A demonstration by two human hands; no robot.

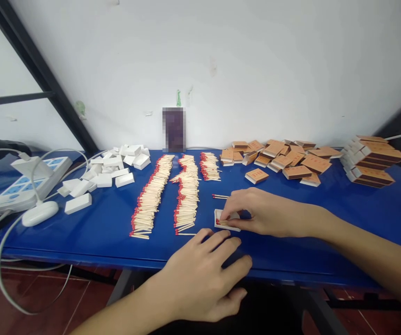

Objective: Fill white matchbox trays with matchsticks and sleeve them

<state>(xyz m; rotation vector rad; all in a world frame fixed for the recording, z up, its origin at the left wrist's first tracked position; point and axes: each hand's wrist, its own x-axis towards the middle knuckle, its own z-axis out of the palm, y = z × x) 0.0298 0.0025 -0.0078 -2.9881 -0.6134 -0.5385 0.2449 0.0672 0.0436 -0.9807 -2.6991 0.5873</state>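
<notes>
A small white matchbox tray [235,216] lies on the blue table, with a few red-tipped matches [222,223] inside. Reaching into it from the right, my right hand [256,211] has thumb and fingers closed on matches. My left hand [210,274] is palm down at the table's near edge, fingers apart, holding nothing. Its fingertips are close to the tray's near side; whether they touch it I cannot tell. Just beyond the tray lie a couple of loose matches [220,197]. Left of it run long rows of matches [186,195], heads pointing left.
White empty trays [113,163] are heaped at the back left. Orange matchbox sleeves [291,158] lie in a pile at the back right, beside stacked matchboxes [373,160]. A power strip [15,190] with white cables [1,260] occupies the left end. A wall [242,70] stands behind.
</notes>
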